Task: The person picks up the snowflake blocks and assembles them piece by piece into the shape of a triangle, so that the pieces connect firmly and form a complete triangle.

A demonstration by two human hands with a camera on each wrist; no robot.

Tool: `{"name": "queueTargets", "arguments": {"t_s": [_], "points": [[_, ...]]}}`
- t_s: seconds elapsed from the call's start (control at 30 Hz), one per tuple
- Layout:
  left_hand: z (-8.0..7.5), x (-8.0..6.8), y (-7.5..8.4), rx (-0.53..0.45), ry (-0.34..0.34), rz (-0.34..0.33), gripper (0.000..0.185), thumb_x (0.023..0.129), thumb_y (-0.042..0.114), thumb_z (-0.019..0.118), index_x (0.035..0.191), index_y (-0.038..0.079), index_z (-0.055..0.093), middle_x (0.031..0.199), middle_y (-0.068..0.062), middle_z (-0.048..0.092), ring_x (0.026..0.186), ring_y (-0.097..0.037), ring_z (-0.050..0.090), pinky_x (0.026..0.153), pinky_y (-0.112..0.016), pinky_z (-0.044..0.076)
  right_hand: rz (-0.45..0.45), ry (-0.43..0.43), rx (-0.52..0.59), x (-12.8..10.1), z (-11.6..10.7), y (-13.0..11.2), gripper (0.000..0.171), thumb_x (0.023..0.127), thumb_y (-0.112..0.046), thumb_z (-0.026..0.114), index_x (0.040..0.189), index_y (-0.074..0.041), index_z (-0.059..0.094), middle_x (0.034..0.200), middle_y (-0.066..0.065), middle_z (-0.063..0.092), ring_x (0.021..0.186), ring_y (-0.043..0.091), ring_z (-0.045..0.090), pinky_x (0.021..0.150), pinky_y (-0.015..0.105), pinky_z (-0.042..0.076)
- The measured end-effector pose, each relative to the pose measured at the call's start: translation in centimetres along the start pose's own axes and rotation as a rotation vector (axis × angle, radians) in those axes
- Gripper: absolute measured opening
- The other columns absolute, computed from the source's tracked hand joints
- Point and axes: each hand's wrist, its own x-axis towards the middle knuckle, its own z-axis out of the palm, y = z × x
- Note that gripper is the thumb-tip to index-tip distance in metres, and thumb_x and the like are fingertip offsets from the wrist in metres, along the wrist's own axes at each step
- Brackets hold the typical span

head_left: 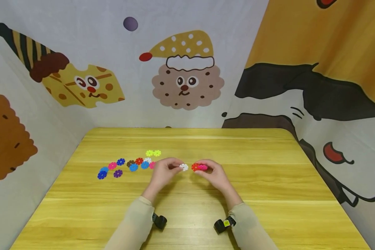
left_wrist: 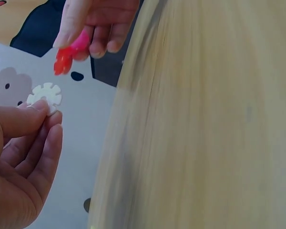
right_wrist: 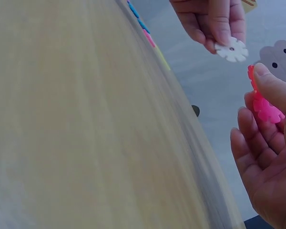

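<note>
Between thumb and fingers my left hand (head_left: 165, 171) pinches a white snowflake disc (head_left: 183, 167), notched round its rim. Facing it, my right hand (head_left: 215, 174) pinches a red snowflake disc (head_left: 195, 167) and a pink snowflake disc (head_left: 202, 167), which look joined to each other. In the right wrist view the pink disc (right_wrist: 268, 110) sits below the red one, under the thumb. A small gap parts the white disc (left_wrist: 45, 97) from the red disc (left_wrist: 63, 62) in the left wrist view. Both hands are above the table.
Loose discs lie on the wooden table (head_left: 187, 222) left of my hands, among them a purple disc (head_left: 118, 173), a brown disc (head_left: 131, 164) and several blue ones. Two yellow-green discs (head_left: 153, 153) lie farther back. A printed cloth (head_left: 106, 41) hangs behind the table.
</note>
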Motion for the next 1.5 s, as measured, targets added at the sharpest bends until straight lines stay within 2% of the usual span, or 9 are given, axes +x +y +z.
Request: {"name": "queueTargets", "arguments": {"t_s": [0.23,0.4,0.67,0.93,1.07,1.3,1.5], "points": [[0.8,0.2,0.9,-0.032,0.006,0.009,0.011,0.082,0.000,0.079,0.089,0.008,0.077,0.083,-0.001,0.073,0.075,-0.015,0.067,0.070,-0.029,0.057,-0.002,-0.018,0.030,0.0,0.1,-0.1,0.030,0.085,-0.010,0.079,0.113,-0.004,0.071,0.105,0.008,0.070,0.093,0.017,0.064,0.081,0.027,0.055],[1.2,0.2,1.0,-0.049,0.012,-0.009,0.009,0.083,0.002,0.079,0.088,0.008,0.076,0.083,-0.001,0.073,0.075,-0.015,0.066,0.069,-0.027,0.056,-0.019,-0.016,0.068,0.0,0.0,-0.2,0.031,0.085,-0.008,0.078,0.114,-0.001,0.070,0.105,0.011,0.070,0.093,0.019,0.065,0.082,0.027,0.055],[1.9,0.2,0.9,-0.095,0.064,-0.011,0.009,0.082,-0.001,0.079,0.085,0.006,0.075,0.080,-0.002,0.072,0.073,-0.015,0.066,0.068,-0.027,0.056,-0.004,-0.002,0.097,0.0,0.2,-0.4,0.030,0.087,0.000,0.074,0.116,0.005,0.068,0.109,0.019,0.068,0.094,0.015,0.063,0.082,0.024,0.054],[2.5,0.1,0.8,-0.127,0.083,-0.022,0.008,0.081,-0.002,0.079,0.082,0.004,0.075,0.079,-0.004,0.072,0.072,-0.016,0.065,0.067,-0.026,0.056,0.002,0.003,0.095,-0.9,0.0,-4.1,0.026,0.088,0.003,0.071,0.113,0.010,0.066,0.106,0.021,0.067,0.092,0.013,0.062,0.082,0.024,0.054],[2.7,0.1,0.7,-0.162,0.090,-0.016,0.008,0.080,-0.004,0.079,0.082,0.001,0.074,0.078,-0.008,0.072,0.070,-0.018,0.066,0.065,-0.026,0.057,0.017,-0.001,0.100,-0.9,-0.1,-3.8,0.026,0.089,0.002,0.071,0.114,0.009,0.066,0.107,0.021,0.067,0.093,0.012,0.062,0.083,0.023,0.053],[3.0,0.1,0.8,-0.215,0.098,-0.033,0.007,0.080,-0.005,0.078,0.082,-0.001,0.074,0.078,-0.011,0.071,0.067,-0.019,0.066,0.061,-0.025,0.056,0.015,0.006,0.133,-0.2,0.2,-0.8,0.028,0.090,0.003,0.069,0.117,0.009,0.065,0.108,0.020,0.067,0.092,0.009,0.062,0.082,0.021,0.053],[3.0,0.3,1.6,-0.251,0.095,-0.061,0.006,0.081,-0.002,0.079,0.084,0.000,0.074,0.079,-0.008,0.071,0.069,-0.017,0.066,0.063,-0.028,0.058,-0.062,0.046,0.171,-0.1,0.1,-0.5,0.030,0.088,0.004,0.070,0.117,0.011,0.064,0.104,0.018,0.068,0.090,0.008,0.064,0.082,0.022,0.054]]}}
